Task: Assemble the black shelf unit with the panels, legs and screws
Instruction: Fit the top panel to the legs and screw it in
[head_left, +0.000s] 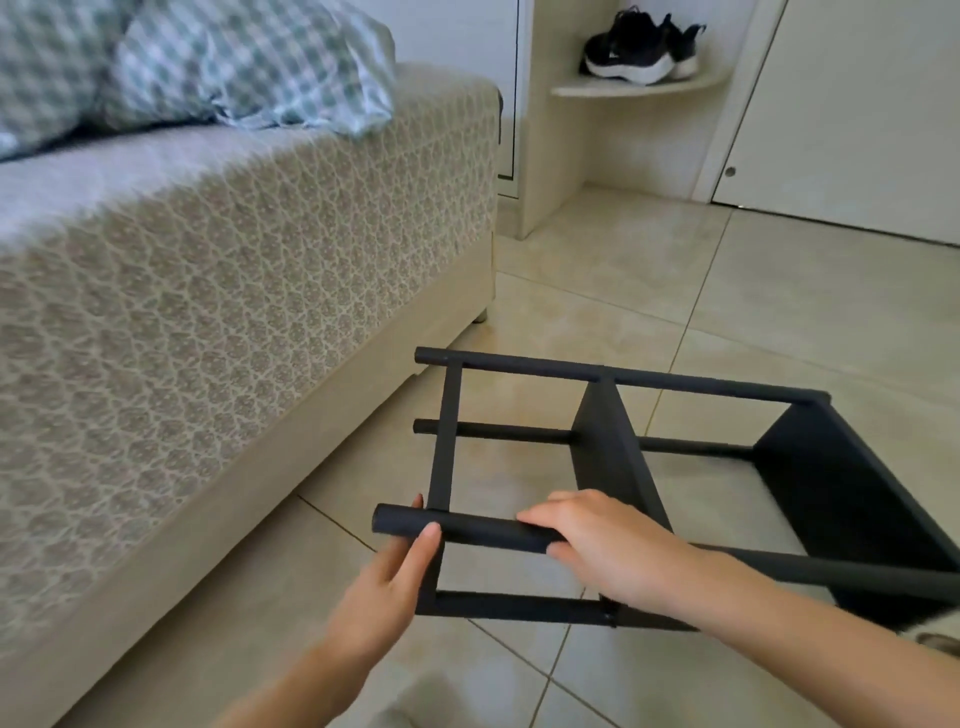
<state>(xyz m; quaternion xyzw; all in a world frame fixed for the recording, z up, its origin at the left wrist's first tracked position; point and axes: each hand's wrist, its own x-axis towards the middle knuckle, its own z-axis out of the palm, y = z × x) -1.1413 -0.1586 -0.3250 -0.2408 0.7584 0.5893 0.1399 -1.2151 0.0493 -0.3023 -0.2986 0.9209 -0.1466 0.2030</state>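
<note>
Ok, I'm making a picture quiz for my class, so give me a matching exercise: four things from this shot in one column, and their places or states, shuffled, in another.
Column one
1. shelf unit
2. sneakers
3. checked pillow
4. right hand

Column two
A. on the corner ledge
B. gripping the near leg
C. tipped on its side over the tiles
D. on the sofa

Pairs: 1-C, 2-A, 3-D, 4-B.

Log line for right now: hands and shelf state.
shelf unit: lying on its side | left hand: grips near leg | right hand: grips same leg, by middle panel
</note>
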